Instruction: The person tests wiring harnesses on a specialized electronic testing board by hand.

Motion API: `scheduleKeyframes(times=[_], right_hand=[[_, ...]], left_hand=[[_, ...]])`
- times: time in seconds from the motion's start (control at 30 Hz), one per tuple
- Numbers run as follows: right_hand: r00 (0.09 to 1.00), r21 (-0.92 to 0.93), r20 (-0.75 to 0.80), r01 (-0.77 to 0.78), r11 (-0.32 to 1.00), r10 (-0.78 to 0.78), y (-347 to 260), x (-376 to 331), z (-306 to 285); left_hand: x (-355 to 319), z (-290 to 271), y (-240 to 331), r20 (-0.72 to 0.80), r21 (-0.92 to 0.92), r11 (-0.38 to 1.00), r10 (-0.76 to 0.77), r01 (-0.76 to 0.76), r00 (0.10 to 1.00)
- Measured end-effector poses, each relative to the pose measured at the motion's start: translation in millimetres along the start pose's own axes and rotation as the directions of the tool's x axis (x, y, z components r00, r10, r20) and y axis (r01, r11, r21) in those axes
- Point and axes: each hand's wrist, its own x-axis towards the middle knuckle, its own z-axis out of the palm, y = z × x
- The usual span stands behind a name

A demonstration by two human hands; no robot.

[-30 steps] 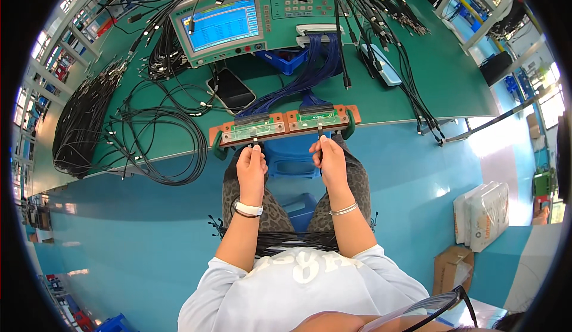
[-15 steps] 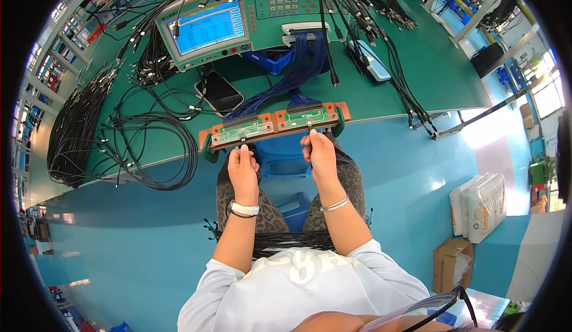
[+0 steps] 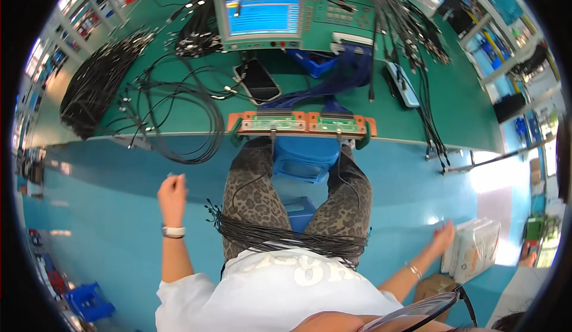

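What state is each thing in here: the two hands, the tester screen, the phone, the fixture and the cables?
left hand: loosely closed, raised beside the left knee, holding nothing I can make out.
right hand: lowered by the white packages, contact unclear.
tester screen: lit, blue.
phone: dark, lying flat.
orange-and-green fixture: at the bench edge, two cables plugged in.
cable bundle: draped across the lap.

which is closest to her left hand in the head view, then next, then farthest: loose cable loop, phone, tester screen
From the left hand:
1. Loose cable loop, hanging over the bench edge just above the hand.
2. Phone, flat on the bench, farther up and right.
3. Tester screen, at the bench's back.
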Motion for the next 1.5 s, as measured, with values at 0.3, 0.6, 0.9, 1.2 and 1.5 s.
scheduleKeyframes(times=[0.3, 0.6, 0.9, 1.2, 1.5], right_hand=[[0.806, -0.71, 0.592, 0.523, 0.472, -0.002, 1, 22, -51], [0.291, -0.165, 0.957, 0.562, 0.811, -0.007, -76, -117, 59], [-0.443, 0.024, 0.772, -0.696, 0.718, -0.456, -130, -268, 105], [-0.244, 0.156, 0.578, -0.904, 0.399, -0.779, -202, -239, 163], [-0.406, -0.217, 0.802, -0.882, 0.419, -0.439, -199, -288, 145]], left_hand=[[-4, -19, -5, 0.005, -0.14, 0.978, -0.153, 0.153, 0.988], [54, 42, 40, 0.121, -0.533, 0.801, -0.246, 0.272, 0.962], [-63, 28, 87, 0.187, -0.978, 0.185, 0.542, 0.1, 0.819], [-73, 11, 74, 0.198, -0.902, 0.426, 0.263, 0.071, 0.944], [-106, 39, 109, 0.539, -0.729, 0.678, 0.651, -0.09, 0.535]])
